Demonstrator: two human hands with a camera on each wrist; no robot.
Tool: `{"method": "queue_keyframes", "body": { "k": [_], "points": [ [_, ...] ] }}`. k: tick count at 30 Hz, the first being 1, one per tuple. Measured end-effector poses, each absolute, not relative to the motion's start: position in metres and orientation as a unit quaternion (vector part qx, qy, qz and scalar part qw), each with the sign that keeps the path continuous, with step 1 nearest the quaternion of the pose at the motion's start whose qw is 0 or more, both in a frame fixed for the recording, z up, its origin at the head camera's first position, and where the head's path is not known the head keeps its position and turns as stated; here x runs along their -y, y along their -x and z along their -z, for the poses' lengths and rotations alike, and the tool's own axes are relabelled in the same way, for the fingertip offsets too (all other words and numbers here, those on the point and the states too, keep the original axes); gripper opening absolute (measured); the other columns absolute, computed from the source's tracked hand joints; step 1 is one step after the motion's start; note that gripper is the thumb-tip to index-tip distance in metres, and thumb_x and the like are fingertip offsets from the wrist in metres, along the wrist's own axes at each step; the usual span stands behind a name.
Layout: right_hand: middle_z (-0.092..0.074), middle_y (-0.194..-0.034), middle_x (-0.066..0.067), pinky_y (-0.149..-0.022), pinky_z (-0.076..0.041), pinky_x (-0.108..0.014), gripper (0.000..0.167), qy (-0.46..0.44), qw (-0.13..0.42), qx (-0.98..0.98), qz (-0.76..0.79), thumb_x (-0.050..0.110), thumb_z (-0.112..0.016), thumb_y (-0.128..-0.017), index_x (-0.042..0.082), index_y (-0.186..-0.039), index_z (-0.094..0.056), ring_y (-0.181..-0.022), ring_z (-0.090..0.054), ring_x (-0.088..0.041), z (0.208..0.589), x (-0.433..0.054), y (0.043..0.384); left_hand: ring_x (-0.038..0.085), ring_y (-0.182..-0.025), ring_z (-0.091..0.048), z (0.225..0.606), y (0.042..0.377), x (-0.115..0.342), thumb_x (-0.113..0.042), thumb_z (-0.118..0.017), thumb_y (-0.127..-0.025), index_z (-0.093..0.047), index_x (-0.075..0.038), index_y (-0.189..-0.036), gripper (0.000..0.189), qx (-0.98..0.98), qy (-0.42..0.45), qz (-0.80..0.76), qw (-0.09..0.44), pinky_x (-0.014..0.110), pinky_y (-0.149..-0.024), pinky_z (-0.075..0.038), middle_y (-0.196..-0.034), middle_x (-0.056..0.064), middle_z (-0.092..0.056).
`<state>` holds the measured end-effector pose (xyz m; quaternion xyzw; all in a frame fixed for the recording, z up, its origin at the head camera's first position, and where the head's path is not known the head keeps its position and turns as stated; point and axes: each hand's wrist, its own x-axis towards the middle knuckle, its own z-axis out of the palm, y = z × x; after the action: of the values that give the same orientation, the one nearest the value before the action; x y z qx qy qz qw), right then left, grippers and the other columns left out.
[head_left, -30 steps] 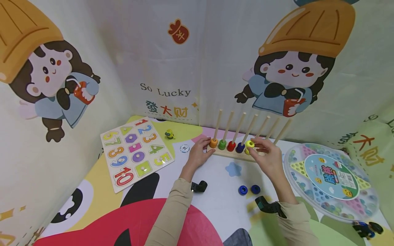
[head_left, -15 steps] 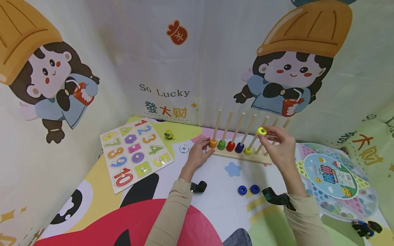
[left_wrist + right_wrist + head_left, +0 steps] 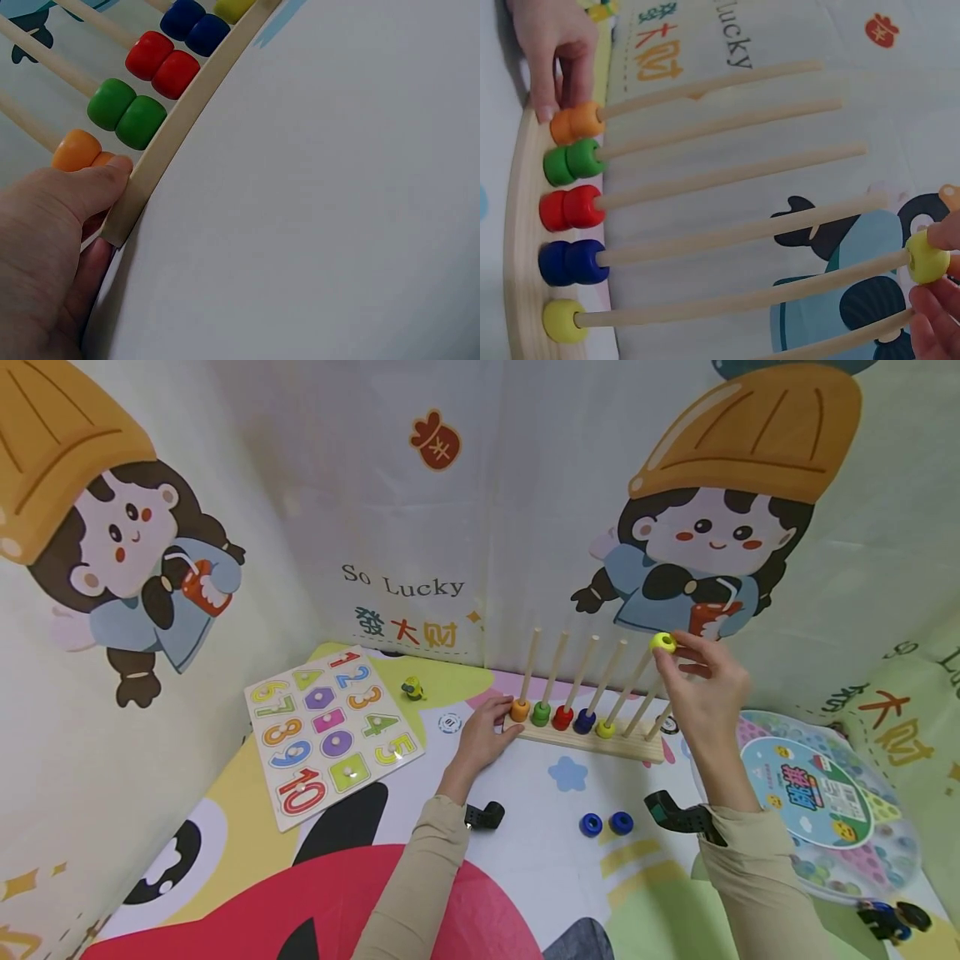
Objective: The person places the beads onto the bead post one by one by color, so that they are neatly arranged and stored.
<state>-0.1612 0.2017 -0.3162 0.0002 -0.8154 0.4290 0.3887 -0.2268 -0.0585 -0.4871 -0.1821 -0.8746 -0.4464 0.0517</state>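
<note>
My left hand (image 3: 483, 737) grips the left end of a wooden bead rack (image 3: 585, 740), thumb on top of the base in the left wrist view. Paired orange beads (image 3: 575, 124), green beads (image 3: 572, 161), red beads (image 3: 571, 208) and blue beads (image 3: 573, 263) sit at the foot of the first pegs. A single yellow bead (image 3: 564, 321) is at the foot of the fifth peg. At that peg's upper tip, my right hand (image 3: 708, 681) pinches another yellow bead (image 3: 928, 259) between thumb and fingers. Further right, the remaining pegs show no beads.
Two loose blue beads (image 3: 591, 824) lie in front of the rack. A number puzzle board (image 3: 337, 735) is to the left, with a small yellow toy (image 3: 412, 687) beyond it. A round marble game box (image 3: 806, 793) lies at right, near a dark figurine (image 3: 896, 919).
My right hand has raised the yellow bead from the foot of the fifth peg up to its tip, moving up and right. The left hand stays on the rack's end.
</note>
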Motion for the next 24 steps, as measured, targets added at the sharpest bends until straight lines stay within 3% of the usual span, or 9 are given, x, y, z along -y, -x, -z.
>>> {"method": "queue_keyframes", "body": {
  "k": [10, 18, 24],
  "points": [
    [-0.068, -0.107, -0.013, -0.076, -0.047, -0.009, 0.028, 0.002, 0.388, 0.823, -0.414, 0.015, -0.075, -0.088, -0.001, -0.11, -0.073, -0.088, -0.061, -0.006, 0.314, -0.2, 0.165, 0.021, -0.113, -0.06, 0.486, 0.227, 0.058, -0.021, -0.072, -0.092, -0.059, -0.002, -0.135, 0.049, 0.874, 0.187, 0.446, 0.052, 0.028, -0.096, -0.052, -0.136, 0.008, -0.056],
    [-0.068, -0.11, -0.013, -0.079, -0.048, -0.011, 0.03, 0.001, 0.382, 0.819, -0.429, 0.019, -0.073, -0.09, -0.001, -0.112, -0.072, -0.089, -0.06, 0.002, 0.322, -0.202, 0.154, 0.022, -0.114, -0.06, 0.485, 0.228, 0.058, -0.02, -0.072, -0.092, -0.06, 0.0, -0.133, 0.047, 0.873, 0.189, 0.446, 0.056, 0.027, -0.096, -0.052, -0.135, 0.009, -0.057],
    [-0.069, -0.105, -0.016, -0.077, -0.047, -0.007, 0.026, -0.017, 0.329, 0.84, -0.431, 0.012, -0.073, -0.089, -0.003, -0.11, -0.071, -0.085, -0.057, 0.009, 0.351, -0.211, 0.137, 0.022, -0.115, -0.06, 0.487, 0.229, 0.059, -0.019, -0.072, -0.091, -0.061, 0.001, -0.132, 0.047, 0.872, 0.188, 0.448, 0.056, 0.026, -0.096, -0.052, -0.136, 0.009, -0.057]
  ]
}}
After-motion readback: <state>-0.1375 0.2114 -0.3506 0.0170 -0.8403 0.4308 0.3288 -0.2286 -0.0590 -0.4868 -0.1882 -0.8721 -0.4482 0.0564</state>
